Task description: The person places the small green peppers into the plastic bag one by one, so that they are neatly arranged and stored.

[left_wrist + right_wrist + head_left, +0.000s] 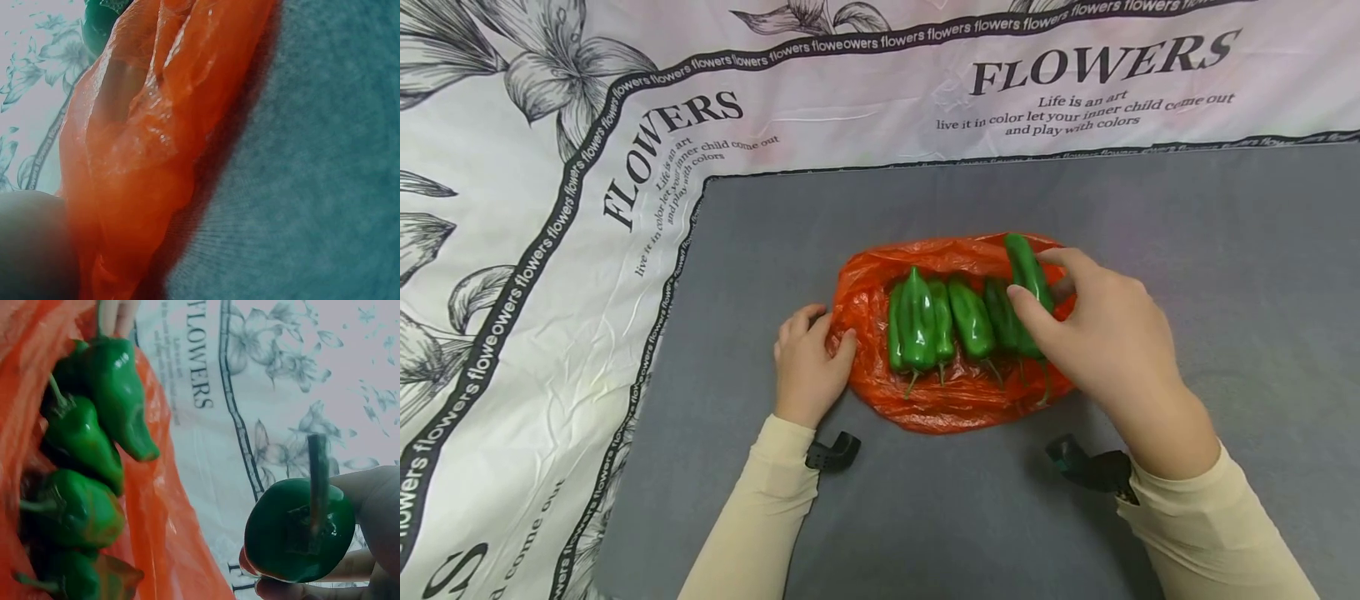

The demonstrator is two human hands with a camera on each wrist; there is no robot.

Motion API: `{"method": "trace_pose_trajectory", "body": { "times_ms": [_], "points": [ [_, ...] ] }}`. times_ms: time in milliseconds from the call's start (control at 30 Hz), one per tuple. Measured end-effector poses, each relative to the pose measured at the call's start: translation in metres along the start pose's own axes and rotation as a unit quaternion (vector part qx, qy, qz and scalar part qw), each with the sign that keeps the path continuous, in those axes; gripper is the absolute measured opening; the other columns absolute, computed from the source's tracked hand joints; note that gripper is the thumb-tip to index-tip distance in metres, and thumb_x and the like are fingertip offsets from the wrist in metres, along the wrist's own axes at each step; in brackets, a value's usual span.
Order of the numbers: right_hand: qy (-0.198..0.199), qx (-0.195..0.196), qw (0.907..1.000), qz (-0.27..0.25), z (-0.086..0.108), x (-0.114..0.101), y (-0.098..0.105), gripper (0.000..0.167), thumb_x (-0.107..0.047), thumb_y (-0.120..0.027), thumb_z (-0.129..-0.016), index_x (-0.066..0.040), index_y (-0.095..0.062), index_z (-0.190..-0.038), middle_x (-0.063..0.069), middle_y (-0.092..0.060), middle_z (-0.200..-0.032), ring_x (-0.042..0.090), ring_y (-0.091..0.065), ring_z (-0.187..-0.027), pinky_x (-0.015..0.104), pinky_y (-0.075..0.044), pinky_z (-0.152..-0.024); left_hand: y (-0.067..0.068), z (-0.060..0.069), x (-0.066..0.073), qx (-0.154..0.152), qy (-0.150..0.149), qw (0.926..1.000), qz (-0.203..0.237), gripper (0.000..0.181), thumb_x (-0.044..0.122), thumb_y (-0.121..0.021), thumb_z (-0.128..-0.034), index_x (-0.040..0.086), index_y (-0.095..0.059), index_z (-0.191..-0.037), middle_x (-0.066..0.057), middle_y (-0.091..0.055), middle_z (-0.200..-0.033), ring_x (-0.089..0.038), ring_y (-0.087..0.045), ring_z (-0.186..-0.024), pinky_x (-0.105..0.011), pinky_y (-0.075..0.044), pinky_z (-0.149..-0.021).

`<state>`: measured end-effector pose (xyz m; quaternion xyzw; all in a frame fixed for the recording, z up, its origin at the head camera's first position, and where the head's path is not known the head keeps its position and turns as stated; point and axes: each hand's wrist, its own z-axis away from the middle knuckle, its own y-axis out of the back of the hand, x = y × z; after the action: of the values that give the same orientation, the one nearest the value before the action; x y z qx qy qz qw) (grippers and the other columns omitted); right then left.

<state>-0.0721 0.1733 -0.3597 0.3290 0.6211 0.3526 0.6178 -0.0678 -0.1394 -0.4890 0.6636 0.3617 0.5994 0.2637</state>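
An orange-red plastic bag point(955, 417) lies on the grey table, its opening spread wide around several green peppers point(917, 321) set side by side in a row. My left hand point(811, 362) holds the bag's left edge between thumb and fingers; the bag film point(134, 181) fills much of the left wrist view. At the right end of the row, my right hand point(1116, 333) grips one green pepper point(300, 531) between thumb and fingers. Its stem points toward the right wrist camera, and it stands apart from the other peppers point(81, 506) in that view.
A white cloth point(820, 125) with black flower prints and lettering borders the grey tabletop point(925, 517) at the back and left. A black wrist device point(835, 452) sits on the left forearm, another dark device point(1090, 467) on the right.
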Motion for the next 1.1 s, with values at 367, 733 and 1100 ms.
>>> {"method": "trace_pose_trajectory", "body": {
  "times_ms": [367, 733, 1100],
  "points": [
    [0.023, -0.042, 0.9988, 0.012, 0.0, 0.002, -0.018, 0.055, -0.053, -0.063, -0.1, -0.014, -0.065, -0.138, 0.003, -0.07, -0.084, 0.023, -0.062, -0.073, 0.038, -0.043, -0.054, -0.003, -0.001, 0.004, -0.007, -0.003, 1.0, 0.001, 0.038, 0.03, -0.065, -0.1015, 0.002, -0.075, -0.125, -0.016, -0.058, -0.143, -0.04, -0.044, -0.137, -0.058, -0.029, -0.114],
    [0.023, -0.067, 0.9974, -0.013, -0.006, 0.012, -0.035, 0.049, -0.045, -0.069, -0.098, -0.008, -0.066, -0.129, 0.003, -0.065, -0.078, 0.021, -0.058, -0.067, 0.035, -0.044, -0.057, -0.005, -0.003, 0.008, -0.013, -0.007, 0.9999, 0.0, 0.037, 0.03, -0.064, -0.102, 0.003, -0.075, -0.125, -0.015, -0.058, -0.143, -0.04, -0.043, -0.137, -0.057, -0.028, -0.115],
    [0.032, -0.055, 0.9979, -0.015, -0.022, 0.011, -0.053, 0.049, -0.041, -0.071, -0.098, -0.002, -0.066, -0.127, 0.006, -0.065, -0.076, 0.023, -0.058, -0.067, 0.038, -0.047, -0.06, -0.002, 0.0, 0.004, -0.002, -0.005, 1.0, 0.001, 0.038, 0.03, -0.064, -0.1007, 0.002, -0.075, -0.124, -0.016, -0.058, -0.142, -0.042, -0.044, -0.136, -0.06, -0.029, -0.114]
  ]
}}
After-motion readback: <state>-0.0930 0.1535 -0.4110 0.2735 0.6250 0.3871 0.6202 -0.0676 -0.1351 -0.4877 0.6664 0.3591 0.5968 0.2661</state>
